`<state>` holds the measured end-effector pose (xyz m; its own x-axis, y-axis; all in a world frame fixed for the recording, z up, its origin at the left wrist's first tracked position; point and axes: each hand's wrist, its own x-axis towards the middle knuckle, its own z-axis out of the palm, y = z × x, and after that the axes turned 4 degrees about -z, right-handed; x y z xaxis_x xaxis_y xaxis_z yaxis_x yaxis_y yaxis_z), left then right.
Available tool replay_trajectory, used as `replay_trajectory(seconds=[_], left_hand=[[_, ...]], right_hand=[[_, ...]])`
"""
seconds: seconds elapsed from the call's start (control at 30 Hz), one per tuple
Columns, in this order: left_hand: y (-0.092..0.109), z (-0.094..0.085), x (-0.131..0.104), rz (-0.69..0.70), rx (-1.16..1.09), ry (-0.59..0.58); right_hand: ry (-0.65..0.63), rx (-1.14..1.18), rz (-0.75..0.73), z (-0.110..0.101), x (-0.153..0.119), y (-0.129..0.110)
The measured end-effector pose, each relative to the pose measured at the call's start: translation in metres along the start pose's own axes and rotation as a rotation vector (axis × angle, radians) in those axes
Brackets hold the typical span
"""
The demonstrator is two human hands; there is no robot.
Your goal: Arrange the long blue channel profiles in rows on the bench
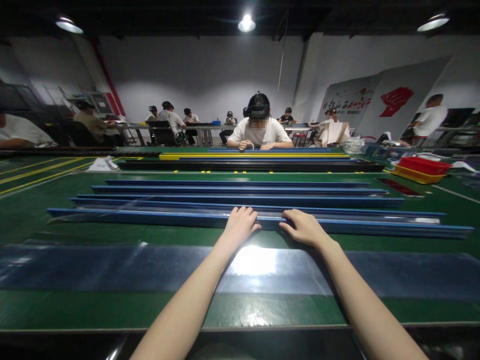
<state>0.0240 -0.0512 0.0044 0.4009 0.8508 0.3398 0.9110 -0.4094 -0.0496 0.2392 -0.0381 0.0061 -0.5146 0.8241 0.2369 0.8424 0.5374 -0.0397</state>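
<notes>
Both of my hands reach forward to a long blue channel (150,216) lying across the green table. My left hand (241,224) has its fingers bent over the channel near its middle, thumb to the right. A short gap to the right, my right hand (302,226) curls its fingers over the same channel, thumb pointing left. Each hand appears to grip it. A clear strip shows inside the channel. Between the channel and the near table edge lies a wide transparent film (112,267), shiny under the light, with my forearms above it.
More blue strips (240,191) lie parallel beyond the channel, then black and yellow strips (262,156). A person (258,131) sits opposite. At the right are a red tray (423,166) and a dark phone-like object (400,187). The table's near edge (93,330) runs below.
</notes>
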Motion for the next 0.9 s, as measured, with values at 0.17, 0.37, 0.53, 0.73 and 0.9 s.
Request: replay_trajectory(seconds=[0.17,0.37,0.53,0.73,0.9], left_hand=[[0.0015,-0.0003,0.0007,-0.002,-0.002,-0.009],[0.0013,-0.0004,0.0005,-0.004,0.000,-0.016],[0.0013,-0.0006,0.0003,-0.007,0.004,-0.021],[0.0005,0.0001,0.0007,-0.009,0.003,-0.029],[0.0012,-0.0001,0.0011,-0.009,0.013,-0.038]], right_hand=[[0.013,0.005,-0.033,-0.0004,0.0008,-0.0053],[0.029,-0.004,-0.047,-0.0012,0.0009,-0.0079],[0.038,0.009,-0.054,-0.0012,0.0004,-0.0085],[0.053,0.016,-0.061,0.0000,0.0004,-0.0085],[0.061,0.030,-0.080,0.0025,0.0011,-0.0063]])
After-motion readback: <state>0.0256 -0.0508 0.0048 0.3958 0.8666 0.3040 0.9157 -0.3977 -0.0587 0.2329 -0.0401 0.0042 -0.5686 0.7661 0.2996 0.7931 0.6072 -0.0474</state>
